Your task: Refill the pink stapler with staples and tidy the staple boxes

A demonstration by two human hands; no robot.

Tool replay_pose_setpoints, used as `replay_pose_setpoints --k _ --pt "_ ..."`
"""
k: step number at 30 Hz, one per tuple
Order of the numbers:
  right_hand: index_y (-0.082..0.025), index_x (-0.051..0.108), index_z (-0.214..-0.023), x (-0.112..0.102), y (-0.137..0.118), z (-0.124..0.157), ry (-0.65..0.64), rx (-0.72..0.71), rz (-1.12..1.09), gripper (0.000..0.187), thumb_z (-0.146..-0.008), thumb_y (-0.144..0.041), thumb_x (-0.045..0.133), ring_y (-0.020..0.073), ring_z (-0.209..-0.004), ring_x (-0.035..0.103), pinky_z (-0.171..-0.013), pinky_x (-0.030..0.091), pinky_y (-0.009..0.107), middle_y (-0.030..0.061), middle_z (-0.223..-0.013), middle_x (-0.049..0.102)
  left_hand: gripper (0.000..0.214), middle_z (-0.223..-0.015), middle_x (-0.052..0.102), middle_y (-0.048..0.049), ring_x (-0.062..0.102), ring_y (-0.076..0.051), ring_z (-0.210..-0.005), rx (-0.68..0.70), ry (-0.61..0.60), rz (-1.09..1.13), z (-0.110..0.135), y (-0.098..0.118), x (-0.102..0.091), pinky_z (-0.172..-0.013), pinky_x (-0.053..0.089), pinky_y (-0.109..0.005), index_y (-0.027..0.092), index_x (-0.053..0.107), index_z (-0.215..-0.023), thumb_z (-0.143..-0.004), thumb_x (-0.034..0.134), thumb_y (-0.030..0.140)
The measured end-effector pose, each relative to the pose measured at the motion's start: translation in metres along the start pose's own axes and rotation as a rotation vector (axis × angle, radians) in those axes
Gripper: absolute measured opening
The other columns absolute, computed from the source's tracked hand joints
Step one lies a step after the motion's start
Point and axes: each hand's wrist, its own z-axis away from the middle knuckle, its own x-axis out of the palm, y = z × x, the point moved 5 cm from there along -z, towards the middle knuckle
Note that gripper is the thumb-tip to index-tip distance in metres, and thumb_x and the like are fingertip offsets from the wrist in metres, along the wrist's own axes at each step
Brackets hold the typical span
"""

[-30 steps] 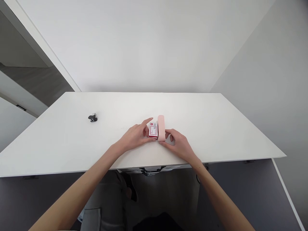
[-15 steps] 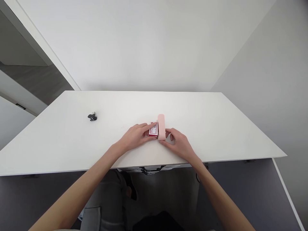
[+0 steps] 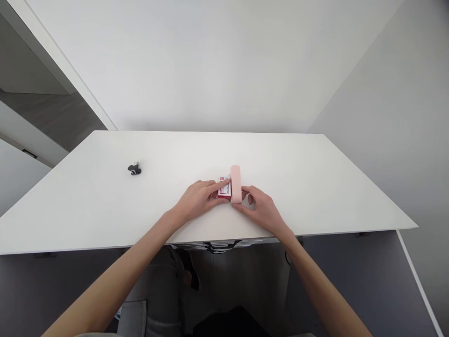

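Near the middle of the white table, a pink stapler-like object with a long rounded top lies lengthwise away from me. Directly at its left is a small red-and-white box with printing too fine to read. My left hand is closed around the box, its index finger across the top and its thumb along the near side. On the other side, my right hand grips the near end of the pink object, thumb at its front and curled fingers against its right side. The hands partly cover both things.
A small black object with a pale part, perhaps a clip, lies on the left of the white table. A wall stands behind the table. Below its front edge are a black handle and my legs.
Both hands keep their holds on the box and the pink object. The whole view has shifted very slightly; the box sits a touch closer to the pink object.
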Motion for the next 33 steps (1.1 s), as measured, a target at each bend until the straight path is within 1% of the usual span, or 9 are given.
replay_pose_setpoints --k 5,8,13,16,19,23,26,29,33 --pt "-0.027 0.068 -0.128 -0.001 -0.001 0.001 -0.006 0.015 -0.007 0.037 -0.098 -0.048 0.071 0.0221 -0.081 0.064 -0.078 0.056 0.038 0.0046 -0.107 0.077 0.073 -0.101 0.072 -0.0021 0.065 -0.023 -0.088 -0.019 0.04 0.027 0.005 0.0 -0.002 -0.089 0.05 -0.038 0.031 0.042 -0.167 -0.104 0.059 0.062" --pt "-0.027 0.068 -0.129 -0.001 -0.001 0.001 -0.011 0.023 -0.008 0.037 -0.098 -0.048 0.071 0.022 -0.081 0.064 -0.078 0.055 0.038 0.0038 -0.107 0.076 0.067 -0.099 0.069 -0.0028 0.064 -0.023 -0.09 -0.059 0.171 0.004 0.015 -0.014 -0.015 -0.089 0.051 -0.038 0.028 0.048 -0.161 -0.103 0.059 0.061" --pt "-0.028 0.069 -0.129 -0.001 -0.001 0.002 -0.015 0.032 -0.026 0.037 -0.099 -0.049 0.07 0.0218 -0.081 0.063 -0.078 0.054 0.037 0.0031 -0.106 0.076 0.044 -0.111 0.067 -0.0114 0.063 -0.031 -0.11 -0.243 0.51 -0.249 0.047 -0.068 -0.059 -0.109 0.047 -0.051 0.021 0.062 -0.14 -0.104 0.056 0.047" --pt "-0.028 0.069 -0.129 -0.001 -0.001 0.002 -0.013 0.038 -0.031 0.037 -0.099 -0.049 0.07 0.0219 -0.081 0.063 -0.078 0.054 0.037 0.0034 -0.106 0.076 0.053 -0.146 0.055 -0.022 0.048 -0.044 -0.141 -0.456 0.609 -0.403 0.073 -0.103 -0.087 -0.119 0.037 -0.064 0.019 0.058 -0.144 -0.1 0.059 0.048" --pt "-0.028 0.069 -0.129 -0.001 -0.002 0.003 -0.011 0.046 -0.039 0.036 -0.099 -0.048 0.07 0.0217 -0.081 0.062 -0.077 0.054 0.037 0.0033 -0.106 0.076 0.062 -0.164 0.043 -0.0226 0.03 -0.048 -0.157 -0.589 0.573 -0.436 0.094 -0.124 -0.103 -0.126 0.026 -0.069 0.019 0.051 -0.151 -0.098 0.058 0.051" --pt "-0.027 0.069 -0.128 -0.002 -0.003 0.003 -0.01 0.047 -0.039 0.036 -0.099 -0.047 0.07 0.0221 -0.081 0.063 -0.078 0.055 0.038 0.0039 -0.106 0.076 0.07 -0.166 0.047 -0.0174 0.029 -0.044 -0.162 -0.66 0.427 -0.421 0.104 -0.133 -0.101 -0.133 0.021 -0.065 0.016 0.042 -0.159 -0.101 0.046 0.057" --pt "-0.026 0.069 -0.129 -0.002 -0.003 0.003 -0.012 0.043 -0.035 0.037 -0.099 -0.049 0.069 0.0228 -0.082 0.064 -0.078 0.056 0.039 0.0054 -0.107 0.077 0.073 -0.165 0.051 -0.0192 0.036 -0.041 -0.16 -0.668 0.367 -0.432 0.099 -0.131 -0.094 -0.134 0.021 -0.062 0.013 0.044 -0.158 -0.101 0.041 0.057" --pt "-0.026 0.069 -0.129 -0.002 -0.003 0.003 -0.017 0.042 -0.03 0.038 -0.099 -0.049 0.068 0.0227 -0.082 0.064 -0.078 0.056 0.039 0.0055 -0.108 0.077 0.072 -0.17 0.045 -0.0213 0.037 -0.039 -0.161 -0.663 0.322 -0.43 0.09 -0.124 -0.087 -0.135 0.023 -0.059 0.009 0.048 -0.157 -0.102 0.039 0.054" --pt "-0.027 0.069 -0.13 -0.002 -0.002 0.003 -0.012 0.044 -0.036 0.037 -0.099 -0.048 0.069 0.0222 -0.082 0.063 -0.078 0.055 0.038 0.0043 -0.106 0.076 0.074 -0.171 0.045 -0.0204 0.039 -0.042 -0.159 -0.634 0.275 -0.326 0.074 -0.105 -0.078 -0.129 0.035 -0.06 0.007 0.038 -0.165 -0.102 0.04 0.047"
